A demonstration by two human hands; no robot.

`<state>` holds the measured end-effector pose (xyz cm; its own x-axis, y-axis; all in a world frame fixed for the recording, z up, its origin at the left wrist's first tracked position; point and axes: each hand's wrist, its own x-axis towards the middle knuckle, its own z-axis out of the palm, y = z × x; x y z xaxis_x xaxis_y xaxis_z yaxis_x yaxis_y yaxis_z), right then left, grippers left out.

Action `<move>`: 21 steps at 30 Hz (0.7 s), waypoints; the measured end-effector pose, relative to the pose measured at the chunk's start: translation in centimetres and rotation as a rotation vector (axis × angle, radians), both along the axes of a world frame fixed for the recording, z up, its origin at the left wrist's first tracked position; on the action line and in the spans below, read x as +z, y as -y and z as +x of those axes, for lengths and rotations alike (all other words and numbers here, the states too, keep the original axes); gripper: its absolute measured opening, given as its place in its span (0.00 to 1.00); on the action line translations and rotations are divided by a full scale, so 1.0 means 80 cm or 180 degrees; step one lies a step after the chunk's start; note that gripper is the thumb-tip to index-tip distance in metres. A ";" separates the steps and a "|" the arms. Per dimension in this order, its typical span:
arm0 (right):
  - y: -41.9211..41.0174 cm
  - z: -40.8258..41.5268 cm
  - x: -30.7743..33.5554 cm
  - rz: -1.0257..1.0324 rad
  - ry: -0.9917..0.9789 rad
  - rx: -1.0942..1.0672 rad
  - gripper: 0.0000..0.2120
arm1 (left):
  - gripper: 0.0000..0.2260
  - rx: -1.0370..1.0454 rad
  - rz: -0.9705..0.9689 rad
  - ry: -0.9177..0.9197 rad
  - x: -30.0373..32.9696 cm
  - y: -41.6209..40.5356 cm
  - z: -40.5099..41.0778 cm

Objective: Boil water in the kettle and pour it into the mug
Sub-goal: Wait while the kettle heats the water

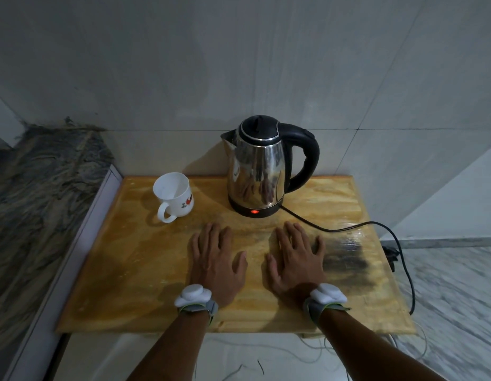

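Boiling step, judged: steel kettle with black handle [255,167] on worktop [145,270], red lamp [254,212] lit; both hands [216,266] [295,261] flat, empty; next, grip handle, pour into white mug [174,196] at left.

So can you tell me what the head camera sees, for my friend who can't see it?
A steel kettle stands on a wooden table, lid shut, red light glowing on its base. An empty white mug stands apart to its left. Both hands, left and right, lie flat on the table, holding nothing.
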<state>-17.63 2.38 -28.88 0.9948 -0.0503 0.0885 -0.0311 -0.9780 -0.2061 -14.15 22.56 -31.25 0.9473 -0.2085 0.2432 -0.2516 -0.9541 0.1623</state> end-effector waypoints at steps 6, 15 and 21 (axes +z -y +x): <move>0.000 0.002 -0.005 0.0000 0.0066 -0.0009 0.33 | 0.30 -0.0007 -0.0015 0.0011 -0.003 0.000 0.001; 0.000 0.005 -0.013 -0.0057 0.0129 -0.0067 0.33 | 0.29 -0.0011 -0.0047 0.0052 -0.005 -0.001 0.001; 0.000 0.003 -0.010 -0.0083 0.0138 -0.0039 0.33 | 0.29 -0.0031 -0.0057 0.0058 -0.010 -0.002 0.003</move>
